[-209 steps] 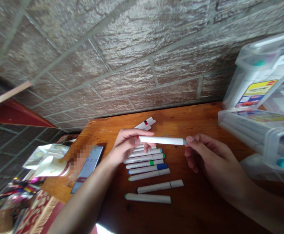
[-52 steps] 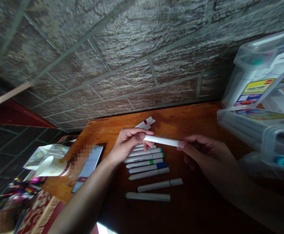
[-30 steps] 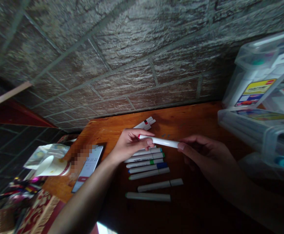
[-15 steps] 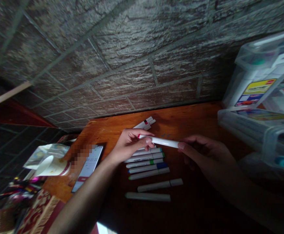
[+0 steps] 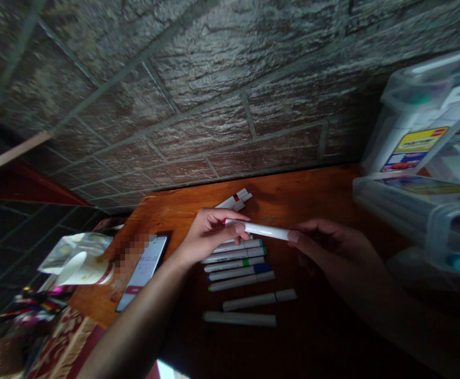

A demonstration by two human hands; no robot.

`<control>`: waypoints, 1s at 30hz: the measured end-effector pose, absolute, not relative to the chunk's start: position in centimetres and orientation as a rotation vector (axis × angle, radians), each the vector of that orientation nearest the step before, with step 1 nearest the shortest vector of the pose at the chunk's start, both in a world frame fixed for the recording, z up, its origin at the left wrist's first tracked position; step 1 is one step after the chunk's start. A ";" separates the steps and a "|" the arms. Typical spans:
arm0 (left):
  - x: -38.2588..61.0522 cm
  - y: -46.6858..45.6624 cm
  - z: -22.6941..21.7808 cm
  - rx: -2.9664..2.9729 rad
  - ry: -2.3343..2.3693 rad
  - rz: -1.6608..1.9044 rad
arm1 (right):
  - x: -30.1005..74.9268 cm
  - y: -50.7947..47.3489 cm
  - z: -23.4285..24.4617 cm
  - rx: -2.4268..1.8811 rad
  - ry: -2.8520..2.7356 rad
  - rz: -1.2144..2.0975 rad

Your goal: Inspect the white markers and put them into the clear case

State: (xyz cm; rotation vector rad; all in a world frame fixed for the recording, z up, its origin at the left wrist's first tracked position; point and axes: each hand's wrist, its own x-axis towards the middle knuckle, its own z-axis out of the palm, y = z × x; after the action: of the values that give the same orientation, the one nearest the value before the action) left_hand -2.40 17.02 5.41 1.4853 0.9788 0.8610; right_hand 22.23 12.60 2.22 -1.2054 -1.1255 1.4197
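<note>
A white marker (image 5: 267, 230) with a red tip end is held nearly level above the table, between both hands. My left hand (image 5: 209, 234) pinches its red end between thumb and fingers. At the other end, my right hand (image 5: 332, 247) grips it with thumb and fingertips; that hand is in shadow. Beneath lies a row of several white markers, among them one with a blue band (image 5: 240, 272) and one with a green band (image 5: 235, 264). Nearer me are a marker with a dark ring (image 5: 259, 300) and another marker (image 5: 240, 319). Behind my left hand, more markers (image 5: 233, 201) lie together.
On the wooden table (image 5: 304, 184), clear plastic marker cases (image 5: 415, 184) stand at the right. A phone (image 5: 143, 271) lies left of my left forearm, with a paper cup (image 5: 85, 269) beyond it. A stone-patterned wall (image 5: 230, 105) rises behind the table.
</note>
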 end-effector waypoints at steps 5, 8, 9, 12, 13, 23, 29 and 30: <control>-2.6 17.2 5.3 1.503 0.949 0.865 | 22.1 12.6 2.2 -1.200 -1.111 1.414; -2.7 17.2 5.2 1.512 0.930 0.861 | 22.1 12.7 2.1 -1.198 -1.107 1.420; -2.8 17.2 5.2 1.511 0.933 0.860 | 22.2 12.7 2.1 -1.201 -1.111 1.417; -2.8 17.1 5.2 1.509 0.958 0.851 | 22.2 12.7 2.0 -1.203 -1.125 1.410; -2.7 17.1 5.2 1.511 0.968 0.849 | 22.2 12.7 2.0 -1.203 -1.125 1.412; -2.8 17.2 5.0 1.534 1.010 0.842 | 22.2 12.8 1.7 -1.187 -1.139 1.397; -2.8 17.1 4.9 1.524 0.997 0.856 | 22.3 12.6 1.7 -1.170 -1.132 1.394; -2.8 17.1 4.9 1.523 0.995 0.854 | 22.3 12.6 1.7 -1.167 -1.135 1.387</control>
State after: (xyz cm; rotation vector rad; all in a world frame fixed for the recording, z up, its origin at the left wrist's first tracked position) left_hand -2.78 17.06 4.93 1.5234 0.9951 0.8535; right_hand 22.30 12.60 1.70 -1.1668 -1.1346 1.3874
